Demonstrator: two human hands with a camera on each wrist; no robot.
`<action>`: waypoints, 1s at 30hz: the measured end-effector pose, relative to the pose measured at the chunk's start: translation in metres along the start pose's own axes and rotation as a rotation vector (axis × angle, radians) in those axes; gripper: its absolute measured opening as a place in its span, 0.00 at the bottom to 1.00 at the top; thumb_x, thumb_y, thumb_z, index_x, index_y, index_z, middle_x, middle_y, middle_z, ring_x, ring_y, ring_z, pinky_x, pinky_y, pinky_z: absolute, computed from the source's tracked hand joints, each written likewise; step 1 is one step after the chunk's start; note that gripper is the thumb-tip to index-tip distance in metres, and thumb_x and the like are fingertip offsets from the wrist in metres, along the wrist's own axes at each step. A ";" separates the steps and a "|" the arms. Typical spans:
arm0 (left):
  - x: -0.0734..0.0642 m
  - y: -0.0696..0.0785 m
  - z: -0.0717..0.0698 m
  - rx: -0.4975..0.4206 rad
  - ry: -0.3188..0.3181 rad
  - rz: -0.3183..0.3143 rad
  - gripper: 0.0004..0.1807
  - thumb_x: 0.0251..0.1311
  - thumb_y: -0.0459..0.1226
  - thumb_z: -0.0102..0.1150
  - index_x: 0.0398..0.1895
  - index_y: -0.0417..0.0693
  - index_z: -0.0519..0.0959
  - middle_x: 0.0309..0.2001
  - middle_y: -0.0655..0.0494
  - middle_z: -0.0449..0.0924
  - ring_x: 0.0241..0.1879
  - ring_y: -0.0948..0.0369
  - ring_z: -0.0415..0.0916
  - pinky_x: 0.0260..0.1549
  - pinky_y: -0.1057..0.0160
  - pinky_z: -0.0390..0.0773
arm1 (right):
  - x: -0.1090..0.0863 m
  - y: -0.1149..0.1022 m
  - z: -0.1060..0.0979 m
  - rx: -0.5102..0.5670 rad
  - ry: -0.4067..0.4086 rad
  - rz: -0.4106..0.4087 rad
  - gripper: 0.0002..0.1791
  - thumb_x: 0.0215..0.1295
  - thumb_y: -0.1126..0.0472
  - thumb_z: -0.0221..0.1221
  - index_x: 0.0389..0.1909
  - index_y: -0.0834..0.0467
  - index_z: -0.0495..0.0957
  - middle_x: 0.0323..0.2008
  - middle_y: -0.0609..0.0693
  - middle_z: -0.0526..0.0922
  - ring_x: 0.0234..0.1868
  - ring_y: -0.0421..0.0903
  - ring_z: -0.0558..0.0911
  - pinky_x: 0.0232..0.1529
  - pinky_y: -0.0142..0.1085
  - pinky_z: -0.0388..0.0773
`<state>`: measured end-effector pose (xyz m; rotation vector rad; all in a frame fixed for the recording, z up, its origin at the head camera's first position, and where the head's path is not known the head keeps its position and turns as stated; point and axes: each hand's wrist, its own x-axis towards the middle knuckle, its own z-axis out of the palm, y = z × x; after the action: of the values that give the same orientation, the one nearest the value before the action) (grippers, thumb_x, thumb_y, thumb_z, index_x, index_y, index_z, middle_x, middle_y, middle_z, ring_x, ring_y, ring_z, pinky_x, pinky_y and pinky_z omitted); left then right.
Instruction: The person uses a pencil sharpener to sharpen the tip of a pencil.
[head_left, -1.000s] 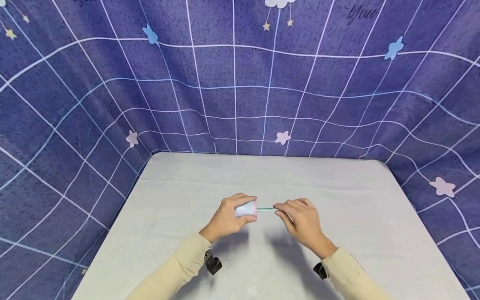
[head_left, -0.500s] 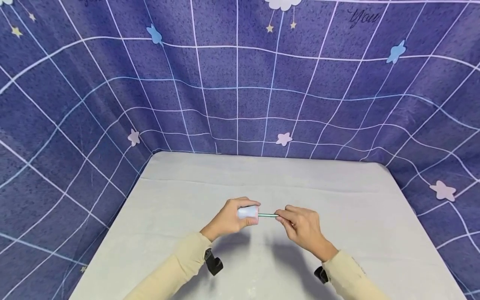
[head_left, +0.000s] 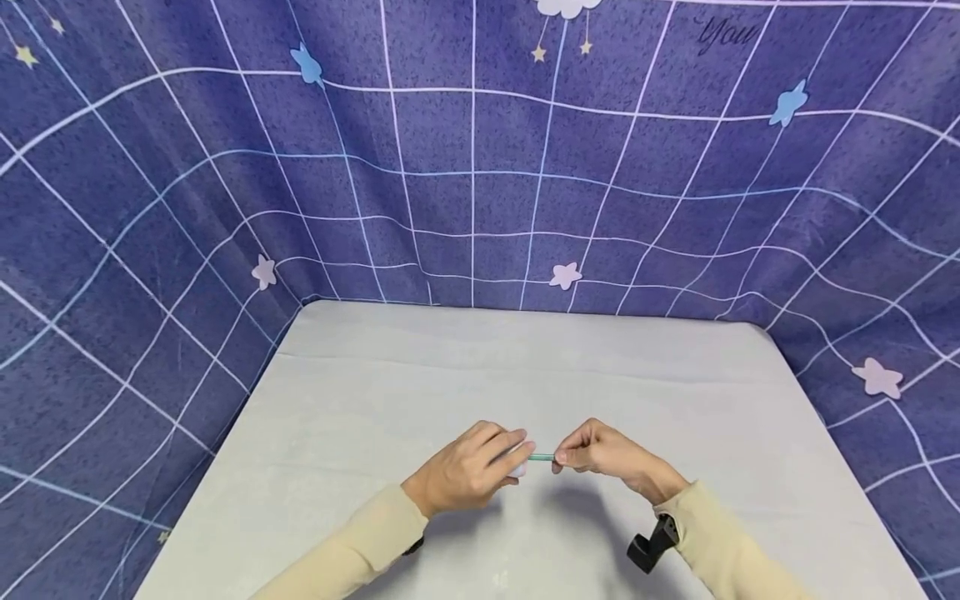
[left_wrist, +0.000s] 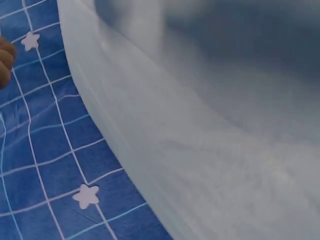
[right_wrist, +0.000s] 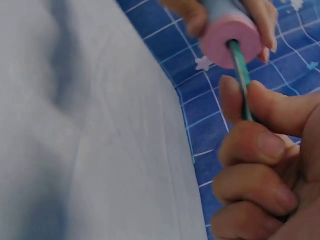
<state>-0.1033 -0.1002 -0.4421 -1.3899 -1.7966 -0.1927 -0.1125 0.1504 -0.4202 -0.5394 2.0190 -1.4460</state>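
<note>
Over the white table, my left hand grips a light blue pencil sharpener, its back turned upward and its fingers covering most of the body. In the right wrist view the sharpener's pink end shows a round hole with a green pencil in it. My right hand pinches that pencil between thumb and fingers, a short way from the sharpener. Its other fingers are curled in. The pencil's tip is hidden inside. The left wrist view shows only a few fingertips at its left edge.
A white cloth covers the table. Behind and on both sides hangs a blue-purple curtain with grid lines and stars. A black wrist camera sits at the right cuff.
My left hand has rolled over the sharpener, so its back now faces up. The right hand has turned the opposite way at the pencil. Both hands are slightly lower in the head view.
</note>
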 end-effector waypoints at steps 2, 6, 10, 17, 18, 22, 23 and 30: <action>0.001 0.000 0.000 0.058 0.018 0.037 0.19 0.68 0.44 0.52 0.50 0.38 0.79 0.45 0.48 0.82 0.38 0.59 0.77 0.41 0.66 0.78 | -0.001 0.001 -0.001 0.012 -0.014 0.013 0.15 0.62 0.64 0.57 0.35 0.76 0.81 0.13 0.35 0.67 0.15 0.33 0.56 0.17 0.25 0.52; 0.001 -0.004 0.000 0.017 -0.014 -0.014 0.19 0.68 0.44 0.51 0.51 0.39 0.77 0.46 0.48 0.81 0.38 0.59 0.77 0.42 0.66 0.78 | -0.003 0.002 0.004 -0.077 0.076 -0.054 0.13 0.65 0.63 0.56 0.35 0.71 0.82 0.15 0.38 0.70 0.16 0.33 0.60 0.18 0.26 0.58; -0.002 -0.011 0.000 -0.125 -0.049 -0.175 0.24 0.59 0.45 0.61 0.53 0.38 0.75 0.46 0.48 0.79 0.41 0.59 0.76 0.44 0.65 0.77 | -0.004 0.006 0.014 -0.375 0.351 -0.243 0.05 0.61 0.63 0.62 0.36 0.57 0.84 0.19 0.39 0.74 0.18 0.31 0.66 0.18 0.27 0.64; -0.001 -0.014 -0.004 -0.367 -0.091 -0.536 0.28 0.47 0.38 0.72 0.54 0.38 0.77 0.46 0.49 0.80 0.46 0.58 0.76 0.44 0.65 0.78 | 0.000 0.016 0.024 -0.907 0.719 -0.631 0.17 0.52 0.63 0.67 0.45 0.55 0.82 0.34 0.43 0.84 0.32 0.38 0.79 0.30 0.33 0.73; 0.000 -0.014 -0.005 -0.408 -0.101 -0.597 0.28 0.47 0.38 0.72 0.53 0.39 0.78 0.46 0.50 0.80 0.46 0.57 0.76 0.44 0.65 0.79 | 0.001 0.017 0.024 -0.939 0.733 -0.666 0.18 0.53 0.62 0.66 0.47 0.56 0.81 0.36 0.44 0.84 0.34 0.40 0.80 0.33 0.35 0.73; 0.005 -0.014 -0.011 -0.580 -0.121 -0.833 0.27 0.45 0.34 0.73 0.52 0.41 0.79 0.46 0.51 0.81 0.45 0.58 0.76 0.39 0.66 0.78 | 0.005 0.020 0.024 -0.995 0.755 -0.761 0.17 0.67 0.55 0.56 0.53 0.58 0.78 0.40 0.47 0.83 0.37 0.44 0.79 0.35 0.36 0.70; 0.006 -0.015 -0.012 -0.621 -0.125 -0.883 0.26 0.45 0.34 0.73 0.52 0.42 0.80 0.46 0.52 0.81 0.43 0.59 0.76 0.38 0.66 0.77 | 0.006 0.020 0.024 -1.004 0.771 -0.787 0.18 0.70 0.53 0.53 0.53 0.58 0.79 0.39 0.47 0.83 0.36 0.44 0.78 0.34 0.36 0.69; 0.013 -0.019 -0.018 -0.907 -0.163 -1.026 0.22 0.49 0.34 0.70 0.50 0.41 0.81 0.43 0.48 0.83 0.33 0.65 0.74 0.33 0.69 0.75 | 0.017 0.018 0.022 -1.134 0.982 -0.998 0.16 0.70 0.51 0.51 0.38 0.55 0.84 0.23 0.44 0.77 0.21 0.42 0.71 0.23 0.33 0.60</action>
<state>-0.1111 -0.1077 -0.4149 -0.8446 -2.5560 -1.6172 -0.1104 0.1297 -0.4461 -1.7376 3.6581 -0.8371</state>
